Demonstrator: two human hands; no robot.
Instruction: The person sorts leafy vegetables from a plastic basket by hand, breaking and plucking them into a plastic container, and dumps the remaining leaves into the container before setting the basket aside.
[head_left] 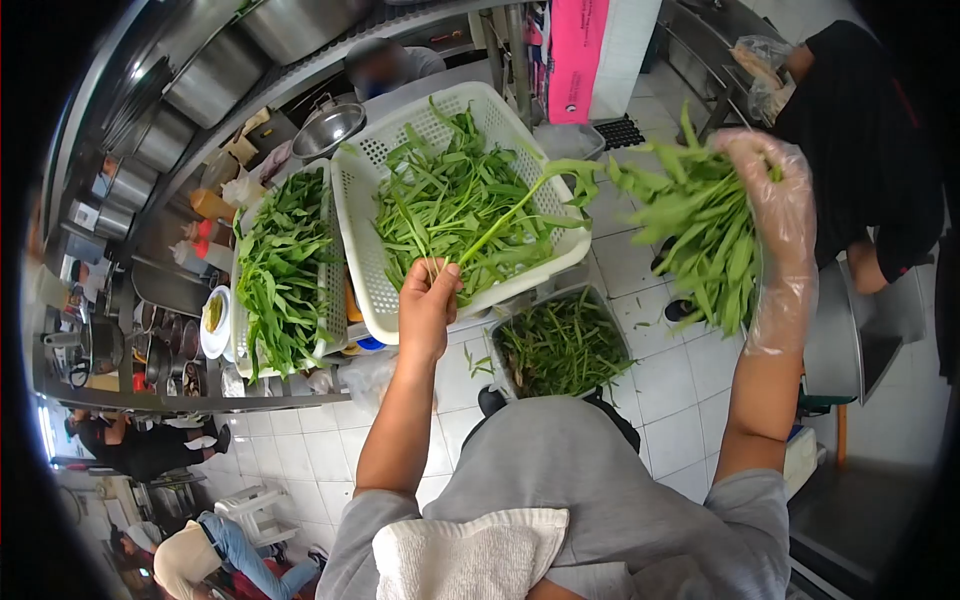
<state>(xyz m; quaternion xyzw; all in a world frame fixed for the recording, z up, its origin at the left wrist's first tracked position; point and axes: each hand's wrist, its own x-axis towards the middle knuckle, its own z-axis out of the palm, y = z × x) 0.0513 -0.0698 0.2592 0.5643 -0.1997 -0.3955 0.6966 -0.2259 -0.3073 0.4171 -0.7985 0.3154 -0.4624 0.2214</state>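
My bare left hand [430, 305] pinches the lower end of a long green stalk [497, 228] with leaves at its far tip. That stalk slants up and right across a white perforated basket [352, 215], in which loose leafy greens [445, 175] lie. In a clear plastic glove, my right hand [775, 185] is closed around a thick bunch of leafy greens [705, 235], raised to the right of the basket, leaves hanging down and left. Left of the big basket, a second white basket [325, 290] is heaped with leafy greens [283, 270].
A bin [625, 335] of cut greens stands on the tiled floor [690, 385] before me. A metal bowl [335, 128], bottles and a white plate [215, 345] crowd the left counter. Pots [215, 90] line a shelf. A person in black [860, 140] works close at right; others are farther off.
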